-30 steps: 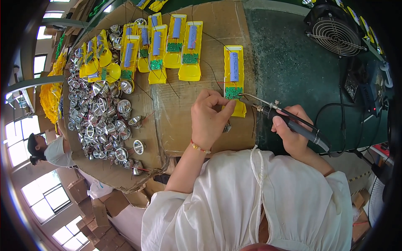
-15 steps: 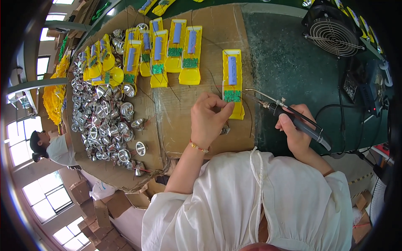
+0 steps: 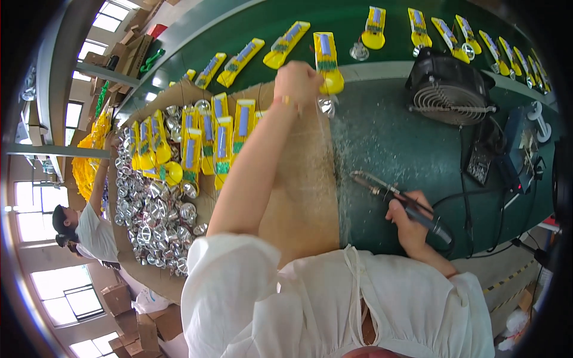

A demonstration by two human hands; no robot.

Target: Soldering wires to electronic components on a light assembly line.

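My left hand (image 3: 296, 85) is stretched far forward, its fingers closed at the left edge of a yellow flashlight housing (image 3: 330, 82). That housing carries a blue-violet battery and a green circuit board, and a silver reflector (image 3: 327, 107) hangs below it. In my right hand (image 3: 410, 222) is a black soldering iron (image 3: 427, 225) with a thin metal solder-feed tube; its tip points up and left over the green tabletop (image 3: 382, 143). Several more yellow housings (image 3: 191, 149) with batteries and boards lie at the left, partly behind my left forearm.
Many loose silver reflectors (image 3: 155, 221) cover the left of the cardboard sheet (image 3: 304, 197). Beyond the table runs a green belt (image 3: 343, 24) bearing more yellow housings. A black fan (image 3: 450, 89) and a blue soldering station (image 3: 518, 149) with cables stand right. Another person (image 3: 98, 230) works far left.
My left hand has moved from the cardboard up to the far edge, with the yellow flashlight housing beside it. My right hand keeps the soldering iron, lower in view. The whole view has shifted.
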